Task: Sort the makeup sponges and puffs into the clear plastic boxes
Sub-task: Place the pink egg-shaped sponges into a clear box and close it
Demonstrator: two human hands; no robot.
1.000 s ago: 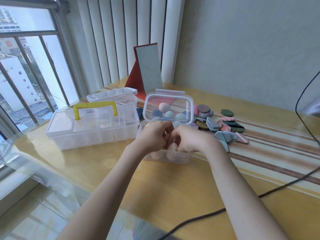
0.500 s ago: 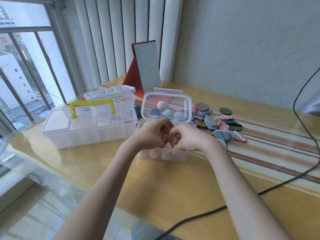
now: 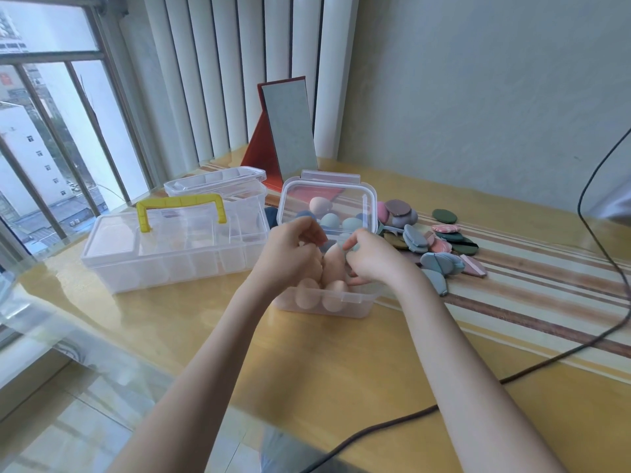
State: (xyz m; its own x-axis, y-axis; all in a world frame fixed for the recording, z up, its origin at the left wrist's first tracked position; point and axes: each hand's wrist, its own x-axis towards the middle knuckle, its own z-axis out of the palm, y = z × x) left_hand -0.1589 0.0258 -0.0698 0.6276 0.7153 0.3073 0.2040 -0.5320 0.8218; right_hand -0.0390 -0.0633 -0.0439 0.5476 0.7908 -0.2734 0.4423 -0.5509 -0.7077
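A small clear box [image 3: 341,303] stands mid-table with its lid [image 3: 327,199] tipped up behind it. Several peach egg-shaped sponges [image 3: 307,295] lie inside at the front; blue, teal and peach ones show through the lid. My left hand [image 3: 290,257] and my right hand [image 3: 372,257] hover over the box, fingers curled. Between them stands one peach sponge [image 3: 333,264], held from both sides. A heap of flat puffs [image 3: 433,240] in grey, blue, pink and green lies right of the box.
A larger clear box with a yellow handle [image 3: 177,247] sits to the left, another clear box [image 3: 218,180] behind it. A red-backed mirror [image 3: 290,131] stands at the back. A black cable [image 3: 512,377] crosses the table's right and front.
Both hands have risen a little from the box and parted slightly, so the upright peach sponge between them now shows.
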